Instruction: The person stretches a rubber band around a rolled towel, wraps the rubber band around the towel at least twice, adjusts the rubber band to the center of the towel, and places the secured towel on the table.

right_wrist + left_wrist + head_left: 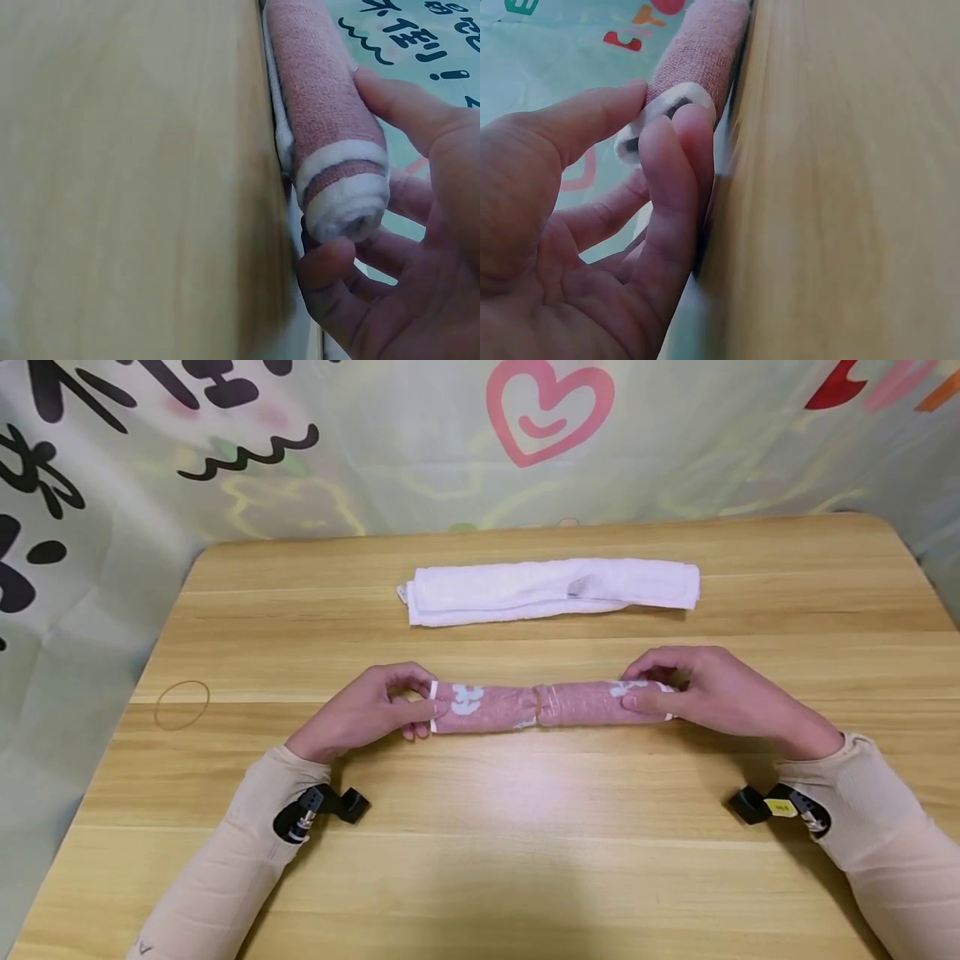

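A pink towel (495,708) with pale patterns and white ends is rolled into a tube, a rubber band (537,703) cinching its middle. My left hand (372,708) holds the left end between thumb and fingers. At the right end, my right hand (708,693) grips the roll, thumb on the near side and fingers behind. The left wrist view shows the white-edged end of the roll (697,60) at the fingertips. In the right wrist view, the coiled end of the towel (349,202) lies between thumb and fingers.
Behind the roll, a folded white towel (510,589) with a grey mark lies across the wooden table (480,885). A loose rubber band (182,683) lies at the left. A printed cloth (420,460) hangs along the table's far and left sides.
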`<state>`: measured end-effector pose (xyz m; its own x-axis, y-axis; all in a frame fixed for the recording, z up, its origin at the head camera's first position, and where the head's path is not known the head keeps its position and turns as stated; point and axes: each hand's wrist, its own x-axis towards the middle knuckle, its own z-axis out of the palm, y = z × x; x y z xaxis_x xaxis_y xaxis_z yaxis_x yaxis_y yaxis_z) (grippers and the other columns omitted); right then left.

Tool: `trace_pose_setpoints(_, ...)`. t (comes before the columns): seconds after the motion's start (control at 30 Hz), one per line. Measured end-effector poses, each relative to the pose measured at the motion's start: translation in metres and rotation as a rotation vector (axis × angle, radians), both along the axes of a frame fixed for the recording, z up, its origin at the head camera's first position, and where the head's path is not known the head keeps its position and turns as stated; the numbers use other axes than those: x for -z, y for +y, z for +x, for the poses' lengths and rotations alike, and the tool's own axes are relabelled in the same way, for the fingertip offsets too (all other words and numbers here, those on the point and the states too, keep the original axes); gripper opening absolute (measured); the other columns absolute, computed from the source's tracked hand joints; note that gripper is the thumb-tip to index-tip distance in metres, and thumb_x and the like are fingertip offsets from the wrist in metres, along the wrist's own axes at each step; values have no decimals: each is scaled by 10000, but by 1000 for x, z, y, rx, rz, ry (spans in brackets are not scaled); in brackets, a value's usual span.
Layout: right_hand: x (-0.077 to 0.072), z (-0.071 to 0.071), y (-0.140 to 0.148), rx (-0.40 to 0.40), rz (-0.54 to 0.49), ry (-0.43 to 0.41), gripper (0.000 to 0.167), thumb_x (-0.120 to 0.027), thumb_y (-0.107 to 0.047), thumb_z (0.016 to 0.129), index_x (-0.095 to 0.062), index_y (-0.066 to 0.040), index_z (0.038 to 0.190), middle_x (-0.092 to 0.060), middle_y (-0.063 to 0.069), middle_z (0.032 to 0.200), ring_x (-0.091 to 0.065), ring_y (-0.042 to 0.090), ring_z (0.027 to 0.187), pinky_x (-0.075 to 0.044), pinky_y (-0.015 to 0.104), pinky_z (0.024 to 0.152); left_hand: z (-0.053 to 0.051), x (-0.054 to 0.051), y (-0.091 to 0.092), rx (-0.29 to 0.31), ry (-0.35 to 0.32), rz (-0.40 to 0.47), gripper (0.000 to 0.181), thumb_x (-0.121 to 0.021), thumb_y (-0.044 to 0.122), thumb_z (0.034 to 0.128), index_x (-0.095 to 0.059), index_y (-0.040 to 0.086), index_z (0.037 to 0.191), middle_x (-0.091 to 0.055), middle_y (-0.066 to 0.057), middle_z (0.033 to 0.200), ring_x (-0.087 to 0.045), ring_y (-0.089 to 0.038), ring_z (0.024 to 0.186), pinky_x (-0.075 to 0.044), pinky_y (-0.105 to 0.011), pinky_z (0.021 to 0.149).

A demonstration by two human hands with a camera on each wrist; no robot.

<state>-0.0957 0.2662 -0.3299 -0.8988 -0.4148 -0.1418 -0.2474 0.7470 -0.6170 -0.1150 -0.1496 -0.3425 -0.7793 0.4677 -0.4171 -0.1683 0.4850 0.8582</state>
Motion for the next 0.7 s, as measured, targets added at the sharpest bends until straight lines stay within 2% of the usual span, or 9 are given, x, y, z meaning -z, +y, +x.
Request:
trace_pose_setpoints(0.23,-4,1,2,0,10,-14,217,-736,-350,968,-720,-267,1168,-723,-61,1071,-587,41,913,-467,177,784,-1,-3,0,-4,34,5,288,-718,257,985,-634,94,1207,-679,-114,994,-682,-219,768,-600,-311,692)
trace_pose_setpoints(0.43,-6,3,1,2,14,-4,174,-714,-358,984,-721,-278,1138,-709,-77,1018,-592,48,895,-481,201,768,-1,-5,1,-22,53,2,307,-728,319,978,-641,112,1188,-674,-115,1054,-681,-217,749,-598,-309,682)
trace_pose_setpoints(0.7,-7,3,1,7,3,-8,169,-706,-352,991,-725,-260,1131,-712,-62,1004,-594,49,871,-490,216,724,-4,-9,1,-37,91,-64,272,-704,353,990,-658,167,1184,-662,-87,1064,-691,-226,806,-577,-303,691)
